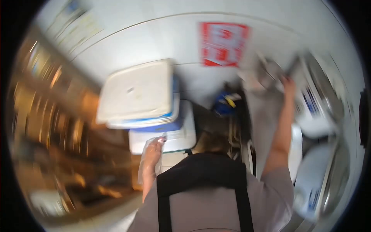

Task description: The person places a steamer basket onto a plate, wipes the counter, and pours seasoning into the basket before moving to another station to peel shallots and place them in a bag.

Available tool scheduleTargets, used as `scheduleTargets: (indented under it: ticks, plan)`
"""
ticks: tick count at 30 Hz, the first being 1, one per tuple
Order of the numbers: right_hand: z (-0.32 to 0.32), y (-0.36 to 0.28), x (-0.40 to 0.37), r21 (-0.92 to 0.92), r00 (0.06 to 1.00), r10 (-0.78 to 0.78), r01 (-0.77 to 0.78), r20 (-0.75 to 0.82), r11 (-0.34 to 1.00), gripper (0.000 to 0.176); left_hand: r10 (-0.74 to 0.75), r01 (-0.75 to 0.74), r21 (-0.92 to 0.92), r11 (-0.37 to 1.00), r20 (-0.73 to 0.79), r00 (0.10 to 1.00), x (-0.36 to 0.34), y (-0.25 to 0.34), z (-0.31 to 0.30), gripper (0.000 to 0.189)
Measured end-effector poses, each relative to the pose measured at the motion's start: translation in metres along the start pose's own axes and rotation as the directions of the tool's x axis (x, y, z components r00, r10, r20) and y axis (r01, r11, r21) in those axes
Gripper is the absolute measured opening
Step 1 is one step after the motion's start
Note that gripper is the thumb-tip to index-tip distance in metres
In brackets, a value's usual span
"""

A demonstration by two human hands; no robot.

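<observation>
My left hand [154, 149] is low at the centre left, just in front of the white lid [185, 133] under the stacked bins. Its fingers are bent round a clear plastic bag or film that hangs along the wrist. Stretched out to the upper right, my right hand [287, 82] touches or holds the edge of a blurred greyish metal object [270, 71] near the wall. Motion blur hides the exact shape of that object and of the fingers there.
Left of centre, a cream lid [135, 91] tops a stack of blue and white bins. A blue item [225, 103] lies beyond the dark gap. White containers [315, 112] line the right side. A blurred brown shelf [50, 131] fills the left. A red and white sign [224, 44] hangs on the wall.
</observation>
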State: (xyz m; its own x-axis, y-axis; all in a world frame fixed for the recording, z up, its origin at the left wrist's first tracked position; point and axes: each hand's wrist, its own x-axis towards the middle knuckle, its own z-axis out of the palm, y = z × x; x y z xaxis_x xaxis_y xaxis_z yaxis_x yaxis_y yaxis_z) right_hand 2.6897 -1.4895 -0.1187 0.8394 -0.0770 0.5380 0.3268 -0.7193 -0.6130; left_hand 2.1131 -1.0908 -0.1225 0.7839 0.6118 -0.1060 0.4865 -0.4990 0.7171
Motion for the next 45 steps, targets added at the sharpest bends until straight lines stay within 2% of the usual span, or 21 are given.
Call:
scheduleTargets:
  ticks: [1,2,3,4,6,8,10,12,14,15,17,20,24,26,28,32,34,38,40,43,45]
  plan:
    - [-0.046,-0.059,-0.057,0.078,0.975,-0.214,0.218,-0.06,0.973,0.033,0.012,-0.006,-0.089,0.996,0.072,0.997,0.008,0.014,0.002,0.037]
    - [-0.091,-0.122,-0.095,0.014,0.989,0.075,-0.078,0.128,0.997,0.021,0.021,0.005,-0.17,0.986,0.151,0.988,0.016,0.025,0.009,0.039]
    - [-0.089,-0.084,-0.124,0.134,0.992,-0.01,-0.008,0.128,0.991,0.019,0.11,-0.069,-0.199,0.978,0.202,0.973,0.029,0.02,0.021,0.042]
    - [-0.116,-0.093,-0.162,0.127,0.975,0.079,-0.108,0.209,0.986,0.019,0.191,-0.131,-0.236,0.963,0.252,0.949,0.041,0.017,0.035,0.046]
    - [-0.18,-0.08,-0.228,-0.027,0.902,0.132,-0.132,0.412,0.991,0.022,0.267,-0.202,-0.2,0.959,0.383,0.884,0.056,0.041,0.055,0.051]
    - [-0.25,-0.056,-0.293,-0.388,0.793,0.454,-0.3,0.407,0.871,0.024,0.346,-0.263,-0.23,0.937,0.497,0.796,0.078,0.043,0.085,0.053]
    - [-0.317,-0.015,-0.363,-0.638,0.654,0.754,-0.605,-0.057,0.476,0.033,0.402,-0.406,-0.132,0.904,0.58,0.709,0.094,0.056,0.107,0.051]
    - [-0.389,-0.01,-0.407,-0.678,0.587,0.742,-0.691,-0.323,0.251,0.042,0.51,-0.653,-0.043,0.756,0.665,0.546,0.088,0.114,0.108,0.05]
    - [-0.423,-0.013,-0.428,-0.424,0.267,0.824,-0.905,-0.5,0.036,0.04,0.571,-0.676,-0.11,0.728,0.644,0.51,0.083,0.139,0.122,0.048]
    - [-0.417,0.01,-0.447,-0.424,0.262,0.822,-0.905,-0.505,0.028,0.04,0.548,-0.684,-0.092,0.723,0.679,0.488,0.079,0.159,0.123,0.051]
    - [-0.383,0.078,-0.488,-0.688,0.618,0.493,-0.723,-0.613,0.051,0.053,0.519,-0.69,-0.066,0.721,0.71,0.475,0.074,0.181,0.126,0.055]
    - [-0.346,0.056,-0.483,-0.678,0.628,0.599,-0.711,-0.496,0.184,0.061,0.574,-0.674,-0.125,0.728,0.649,0.499,0.068,0.179,0.129,0.047]
    - [-0.252,-0.039,-0.466,-0.819,0.824,0.537,-0.428,-0.18,0.382,0.066,0.543,-0.633,-0.16,0.758,0.694,0.474,0.082,0.14,0.13,0.048]
    - [-0.214,-0.07,-0.423,-0.664,0.822,0.569,-0.409,0.031,0.626,0.069,0.486,-0.597,-0.107,0.795,0.702,0.521,0.077,0.134,0.126,0.048]
    - [-0.169,-0.074,-0.371,-0.565,0.891,0.43,-0.283,0.144,0.775,0.074,0.451,-0.556,-0.075,0.828,0.678,0.581,0.073,0.135,0.118,0.051]
    - [-0.064,-0.053,-0.265,-0.46,0.967,0.234,-0.164,0.098,0.873,0.08,0.412,-0.49,-0.016,0.872,0.564,0.715,0.076,0.13,0.105,0.057]
    - [-0.024,-0.037,-0.211,-0.551,0.969,0.248,-0.216,-0.017,0.806,0.082,0.361,-0.443,0.039,0.896,0.516,0.777,0.074,0.131,0.095,0.055]
    - [0.04,-0.031,-0.155,-0.495,0.99,0.141,-0.12,0.005,0.86,0.084,0.236,-0.31,0.104,0.945,0.441,0.866,0.061,0.107,0.077,0.047]
    - [0.054,-0.051,-0.162,-0.442,0.97,-0.035,0.141,0.239,0.886,0.078,0.199,-0.284,0.153,0.947,0.416,0.887,0.052,0.094,0.07,0.047]
    - [0.045,-0.073,-0.198,-0.222,0.805,-0.362,0.505,0.47,0.834,0.058,0.131,-0.208,0.175,0.962,0.373,0.919,0.043,0.082,0.07,0.046]
    - [0.033,-0.063,-0.223,0.078,0.704,-0.499,0.539,0.506,0.839,0.049,0.072,-0.131,0.159,0.979,0.333,0.94,0.034,0.078,0.067,0.046]
